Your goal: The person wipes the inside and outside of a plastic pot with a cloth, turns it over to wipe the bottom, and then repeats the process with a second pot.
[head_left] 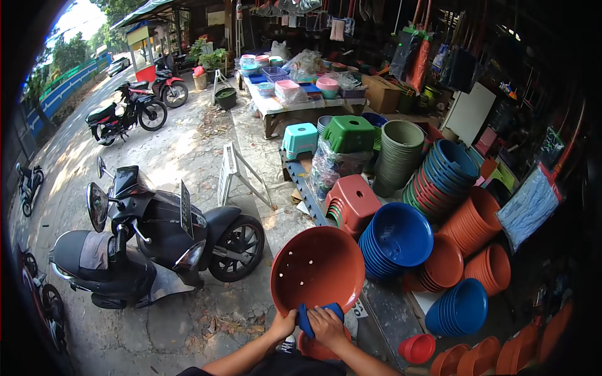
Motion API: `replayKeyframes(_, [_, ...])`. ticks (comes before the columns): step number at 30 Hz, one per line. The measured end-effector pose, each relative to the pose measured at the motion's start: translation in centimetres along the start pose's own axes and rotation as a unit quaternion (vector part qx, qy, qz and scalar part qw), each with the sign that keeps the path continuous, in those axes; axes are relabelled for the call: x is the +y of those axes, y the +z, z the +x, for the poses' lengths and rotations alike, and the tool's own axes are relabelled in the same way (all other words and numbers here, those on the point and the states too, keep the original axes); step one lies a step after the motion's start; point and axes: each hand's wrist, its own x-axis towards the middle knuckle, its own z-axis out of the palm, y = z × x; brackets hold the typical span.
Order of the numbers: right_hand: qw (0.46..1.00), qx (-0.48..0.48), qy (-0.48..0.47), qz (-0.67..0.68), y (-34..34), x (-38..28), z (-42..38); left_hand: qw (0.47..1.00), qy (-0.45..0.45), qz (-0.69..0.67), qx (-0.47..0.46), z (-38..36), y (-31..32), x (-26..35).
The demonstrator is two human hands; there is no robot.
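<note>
Gripping brown basin (pixel 316 268), blue cloth (pixel 307 316)

Single head-worn view, looking forward and steeply down from standing height through a wide fisheye lens; dark vignette fills the frame corners. At the bottom centre, very near the lens, the left hand (pixel 283 325) and right hand (pixel 327 326) hold up a terracotta-coloured basin (pixel 316 268), its inside facing the camera. The black scooter (pixel 150 241) occupies the near lower left; stacked blue basins (pixel 396 238) lie at mid-right. The street recedes toward the upper left of the frame, a goods table (pixel 295 100) toward the upper centre.
</note>
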Motion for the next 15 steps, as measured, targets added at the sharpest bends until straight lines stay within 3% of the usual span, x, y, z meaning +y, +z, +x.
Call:
replayKeyframes(1, [1.000, -0.005, -0.020, -0.003, -0.1, 0.4, 0.0, 1.000, 0.003, -0.003, 0.010, 0.2, -0.7, 0.5])
replayKeyframes(3, [0.998, -0.019, -0.051, -0.015, -0.5, 2.0, 0.1, 0.988, 0.007, 0.157, 0.011, 0.7, -3.2, 0.7])
replayKeyframes(5, [0.992, -0.050, -0.118, -0.017, -1.6, 3.8, 0.6, 0.985, -0.008, 0.170, -0.036, 1.1, -5.5, 1.3])
replayKeyframes(7, [0.984, -0.044, -0.162, -0.065, -1.7, 6.2, 0.2, 0.970, -0.063, 0.227, -0.064, -0.8, -6.1, 7.6])
replayKeyframes(9, [0.976, -0.021, -0.199, -0.081, -2.4, 7.3, 0.8, 0.968, 0.054, 0.229, -0.083, -0.3, -7.7, 8.3])
replayKeyframes(11, [0.978, -0.004, -0.191, -0.082, -3.0, 7.0, 2.2, 0.967, 0.049, 0.227, -0.105, 0.2, -7.8, 8.9])
replayKeyframes(13, [0.980, 0.014, -0.180, -0.085, -3.0, 6.1, 3.8, 0.960, 0.215, 0.175, 0.024, 1.0, -6.6, 8.6])
replayKeyframes(15, [0.989, 0.051, -0.120, -0.066, -2.1, 4.4, 5.2, 0.978, 0.157, 0.095, 0.095, -1.0, -3.4, 8.0])
